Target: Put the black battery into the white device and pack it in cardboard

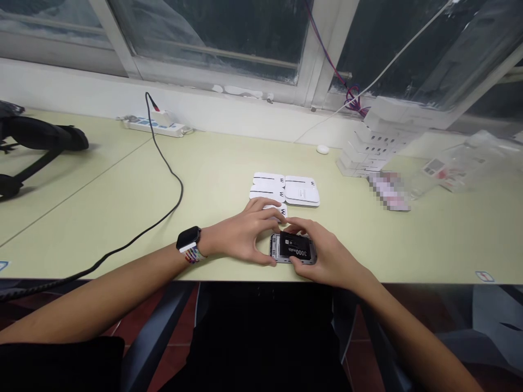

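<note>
An open-backed phone (275, 246) lies near the table's front edge, its inner side facing up. A black battery (295, 246) marked 3000mAh sits over its right part, slightly askew. My right hand (322, 253) has its thumb at the battery's near edge and its fingers curled around the far edge. Around the phone's left end curves my left hand (247, 234), thumb at the near corner and fingertips at the far side. Just beyond the hands lie several flat white pieces (267, 188) marked with a W, one partly covered by my left fingers.
A black cable (180, 190) crosses the table's left side from a power strip (151, 126). White stacked boxes (363, 147), a blurred pink packet (390, 190) and a clear plastic bag (461, 163) stand at the right. A white oval object (322, 149) lies by the wall.
</note>
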`<state>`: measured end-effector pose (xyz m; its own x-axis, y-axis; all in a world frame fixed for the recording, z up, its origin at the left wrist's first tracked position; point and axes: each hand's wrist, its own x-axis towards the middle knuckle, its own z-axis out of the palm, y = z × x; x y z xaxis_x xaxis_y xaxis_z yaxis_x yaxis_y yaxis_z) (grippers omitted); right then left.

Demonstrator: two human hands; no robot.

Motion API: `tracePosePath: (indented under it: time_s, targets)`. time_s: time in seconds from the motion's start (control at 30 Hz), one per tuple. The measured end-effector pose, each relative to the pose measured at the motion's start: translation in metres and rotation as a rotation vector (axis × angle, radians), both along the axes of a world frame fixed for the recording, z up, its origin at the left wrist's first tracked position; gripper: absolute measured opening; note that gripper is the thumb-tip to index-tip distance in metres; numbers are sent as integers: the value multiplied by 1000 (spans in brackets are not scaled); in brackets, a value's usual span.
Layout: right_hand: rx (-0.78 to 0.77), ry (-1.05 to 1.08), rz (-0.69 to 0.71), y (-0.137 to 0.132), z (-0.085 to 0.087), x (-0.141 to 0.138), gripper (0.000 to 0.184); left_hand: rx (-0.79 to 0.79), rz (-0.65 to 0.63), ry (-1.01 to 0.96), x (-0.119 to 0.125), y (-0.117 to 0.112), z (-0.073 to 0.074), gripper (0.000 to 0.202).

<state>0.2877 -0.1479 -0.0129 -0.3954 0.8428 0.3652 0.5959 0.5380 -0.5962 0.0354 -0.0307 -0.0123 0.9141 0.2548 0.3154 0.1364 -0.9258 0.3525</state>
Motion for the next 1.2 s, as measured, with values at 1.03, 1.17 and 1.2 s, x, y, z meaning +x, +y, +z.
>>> tracePosePath:
  time_s: [1.03,1.17,1.2]
  targets:
    - [149,-407,-168,89,-8,61,38,25,-4,-17,-1,3,-1,57]
    - [298,-352,-148,83,-6,57,30,24,8,-22,-1,2,0,56]
    - [313,-298,-160,77,-3,55,29,19,16,-25,-1,2,0,56]
